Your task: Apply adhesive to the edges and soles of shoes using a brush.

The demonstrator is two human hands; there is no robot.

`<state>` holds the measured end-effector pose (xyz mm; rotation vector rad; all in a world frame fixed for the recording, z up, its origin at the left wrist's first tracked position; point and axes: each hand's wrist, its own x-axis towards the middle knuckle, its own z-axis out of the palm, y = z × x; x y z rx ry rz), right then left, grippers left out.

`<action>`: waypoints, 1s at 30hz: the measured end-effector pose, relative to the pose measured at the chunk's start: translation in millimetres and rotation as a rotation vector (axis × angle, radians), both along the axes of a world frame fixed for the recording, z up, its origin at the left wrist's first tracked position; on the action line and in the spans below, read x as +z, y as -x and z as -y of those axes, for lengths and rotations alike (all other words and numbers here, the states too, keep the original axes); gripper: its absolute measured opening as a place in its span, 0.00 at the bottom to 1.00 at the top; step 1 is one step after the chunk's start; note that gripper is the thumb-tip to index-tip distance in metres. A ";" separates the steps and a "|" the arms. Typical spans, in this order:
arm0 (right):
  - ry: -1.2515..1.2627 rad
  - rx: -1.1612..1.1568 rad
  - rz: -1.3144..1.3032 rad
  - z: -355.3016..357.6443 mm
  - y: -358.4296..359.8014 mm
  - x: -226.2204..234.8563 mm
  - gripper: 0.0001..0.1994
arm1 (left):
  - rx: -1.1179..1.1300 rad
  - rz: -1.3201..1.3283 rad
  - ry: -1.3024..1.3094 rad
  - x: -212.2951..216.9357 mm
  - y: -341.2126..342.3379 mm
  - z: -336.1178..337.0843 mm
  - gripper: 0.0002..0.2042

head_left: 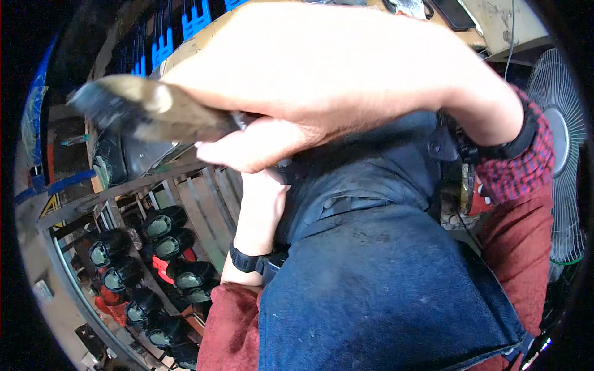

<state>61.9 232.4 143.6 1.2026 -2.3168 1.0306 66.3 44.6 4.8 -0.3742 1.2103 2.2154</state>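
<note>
My right hand [266, 74] fills the upper middle, close to the camera, its forearm coming in from the right. Its fingers and thumb are closed round a brownish tool with a dark end [167, 114], smeared by motion, so its kind is unclear. Below it, mostly covered by the right hand, is my left hand [266, 185], with a dark watch [247, 260] on the wrist. Its fingers are hidden. Something dark lies just beside it, against the blue apron [371, 272]; I cannot make out what it is.
Several black shoes [164, 226] stand on a rack at the lower left. A dark glossy boot [111, 157] is at the left. Blue plastic pieces [195, 21] hang at the top. A fan [560, 133] stands at the right, and a phone [455, 13] lies at the top right.
</note>
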 end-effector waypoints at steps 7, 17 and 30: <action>0.000 0.153 0.135 -22.9 6.4 -4.2 0.19 | 0.041 0.358 -0.596 -5.2 4.6 28.3 0.25; 0.082 0.221 0.253 -51.1 12.0 -23.5 0.16 | -0.180 0.592 -0.864 6.9 36.4 17.2 0.25; 0.241 0.483 0.426 -60.2 86.1 -64.3 0.12 | -0.132 0.737 -0.960 7.8 33.4 12.4 0.25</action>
